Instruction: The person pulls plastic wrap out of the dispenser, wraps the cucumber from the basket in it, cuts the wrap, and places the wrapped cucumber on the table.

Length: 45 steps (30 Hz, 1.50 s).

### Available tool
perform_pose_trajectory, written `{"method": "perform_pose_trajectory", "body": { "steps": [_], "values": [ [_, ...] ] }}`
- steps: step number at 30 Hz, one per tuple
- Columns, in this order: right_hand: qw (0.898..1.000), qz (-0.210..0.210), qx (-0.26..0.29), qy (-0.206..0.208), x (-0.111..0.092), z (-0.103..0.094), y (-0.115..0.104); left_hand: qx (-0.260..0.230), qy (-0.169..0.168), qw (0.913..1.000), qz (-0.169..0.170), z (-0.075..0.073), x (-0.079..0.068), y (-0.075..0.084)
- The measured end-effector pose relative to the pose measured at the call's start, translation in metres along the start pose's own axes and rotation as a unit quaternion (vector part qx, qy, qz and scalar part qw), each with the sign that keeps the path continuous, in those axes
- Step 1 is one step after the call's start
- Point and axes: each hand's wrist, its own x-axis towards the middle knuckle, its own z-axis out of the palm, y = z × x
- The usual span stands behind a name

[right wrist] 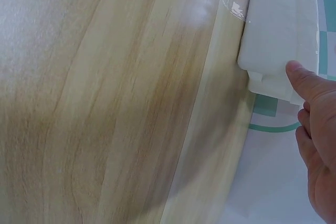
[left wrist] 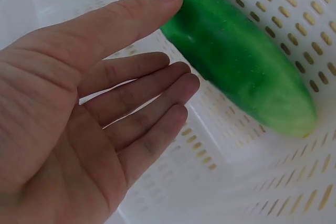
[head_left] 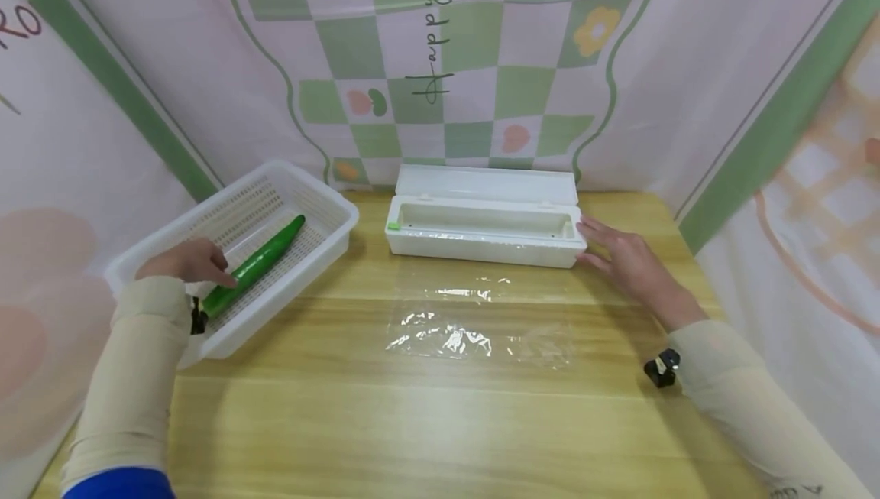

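A green cucumber (head_left: 271, 253) lies slantwise in a white perforated basket (head_left: 318, 253) at the left. My left hand (head_left: 184, 262) reaches into the basket beside it. In the left wrist view, the thumb of the left hand (left wrist: 79, 114) overlaps the cucumber (left wrist: 241, 66), while the other fingers extend near its side, slightly bent. At the right end of a long white cling-film dispenser (head_left: 481, 248), my right hand (head_left: 629, 266) touches the case with thumb and fingers. Clear cling film (head_left: 440, 331) stretches from the dispenser's front onto the table.
The dispenser's lid (head_left: 488, 184) stands raised at the back, and a small green piece (head_left: 393, 226) sits at its left end. The wooden table (head_left: 426, 430) extends toward me. A printed cloth (head_left: 474, 40) hangs right behind the table.
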Motion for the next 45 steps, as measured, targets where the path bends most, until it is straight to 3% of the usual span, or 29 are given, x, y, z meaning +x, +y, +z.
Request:
{"method": "perform_pose_trajectory", "body": {
  "steps": [6, 23, 32, 38, 45],
  "values": [
    [1.0, -0.001, -0.002, 0.005, 0.003, 0.0, -0.001, -0.003, -0.012, 0.9998, -0.013, 0.007, 0.007, -0.008],
    [1.0, -0.01, -0.001, 0.005, 0.003, -0.001, -0.002, -0.002, 0.002, 0.9997, 0.022, 0.01, 0.009, -0.01],
    [1.0, -0.009, -0.003, 0.005, 0.002, 0.001, 0.001, -0.009, 0.058, 0.996, 0.067, 0.008, 0.006, -0.016],
    [1.0, -0.009, -0.003, 0.005, 0.001, 0.001, 0.001, 0.015, 0.101, 0.9901, 0.096, 0.003, 0.0, -0.02],
    [1.0, 0.004, 0.0, -0.004, 0.0, -0.001, 0.0, 0.002, 0.128, 0.9878, 0.089, -0.006, -0.009, -0.019]
  ]
}}
